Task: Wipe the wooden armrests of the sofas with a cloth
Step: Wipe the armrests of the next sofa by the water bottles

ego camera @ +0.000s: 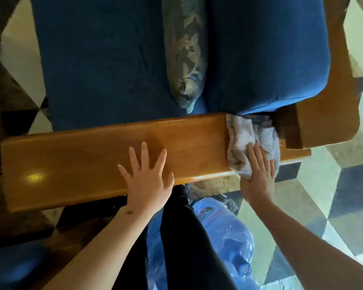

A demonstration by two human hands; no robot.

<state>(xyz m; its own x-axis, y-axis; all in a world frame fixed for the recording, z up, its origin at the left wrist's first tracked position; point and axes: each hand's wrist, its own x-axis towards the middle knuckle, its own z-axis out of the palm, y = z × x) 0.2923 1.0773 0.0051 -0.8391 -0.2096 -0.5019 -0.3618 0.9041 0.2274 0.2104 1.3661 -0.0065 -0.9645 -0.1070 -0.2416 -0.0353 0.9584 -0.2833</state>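
Note:
A wide, glossy wooden armrest [76, 160] runs left to right across the middle of the view. My left hand [148, 180] lies flat on its middle with fingers spread and straight. A crumpled pale grey cloth [242, 135] sits on the armrest's right end, close to the sofa's back post. My right hand [258, 174] presses down on the cloth's near part with straight fingers laid together.
Beyond the armrest lie the sofa's blue seat cushion [105, 65], a patterned bolster [187, 59] and a blue back cushion [264, 53]. The wooden back frame [327, 114] rises at right. A blue plastic bag [224, 233] lies on the chequered tile floor [314, 197] by my legs.

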